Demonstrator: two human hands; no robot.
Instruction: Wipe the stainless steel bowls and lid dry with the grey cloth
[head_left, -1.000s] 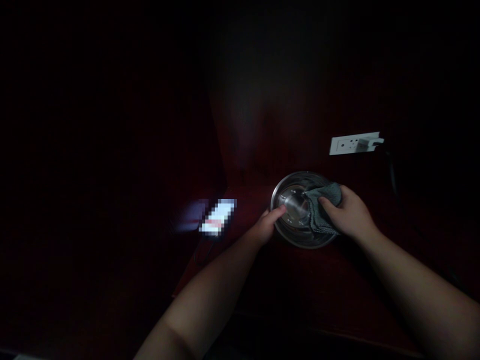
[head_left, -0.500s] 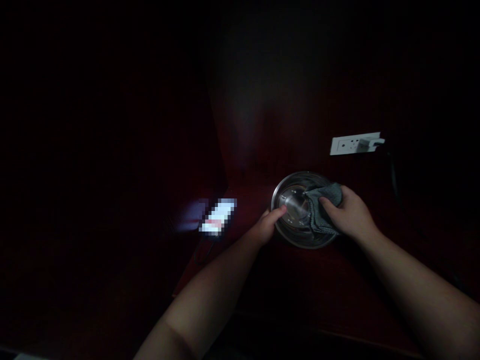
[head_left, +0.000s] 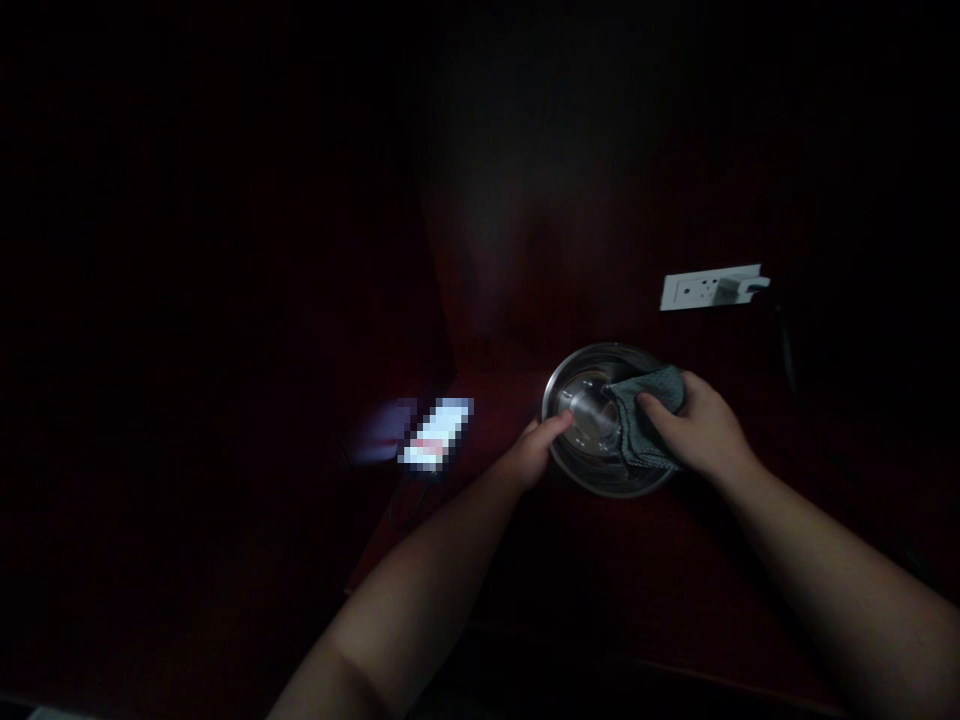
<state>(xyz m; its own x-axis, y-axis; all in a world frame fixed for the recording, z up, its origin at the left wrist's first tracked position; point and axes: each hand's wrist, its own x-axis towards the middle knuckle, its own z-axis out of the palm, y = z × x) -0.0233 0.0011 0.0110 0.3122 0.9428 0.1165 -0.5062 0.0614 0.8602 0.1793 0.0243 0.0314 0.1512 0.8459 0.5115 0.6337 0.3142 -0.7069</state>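
A shiny round steel bowl (head_left: 589,425) is held up at the centre right, its open mouth turned toward me. My left hand (head_left: 536,448) grips its left rim, with the thumb over the edge inside and the other fingers hidden behind. At the right side my right hand (head_left: 701,425) is closed on a folded grey-green cloth (head_left: 646,420). That cloth lies over the bowl's right rim and part of its inside. The fingers beneath the cloth are hidden.
A phone (head_left: 436,435) with a lit, blurred screen lies to the left on the dark red surface (head_left: 487,400), a thin cable near it. On the back wall is a white socket plate (head_left: 690,290) with a plug (head_left: 739,288) and hanging cord. Most surroundings are very dark.
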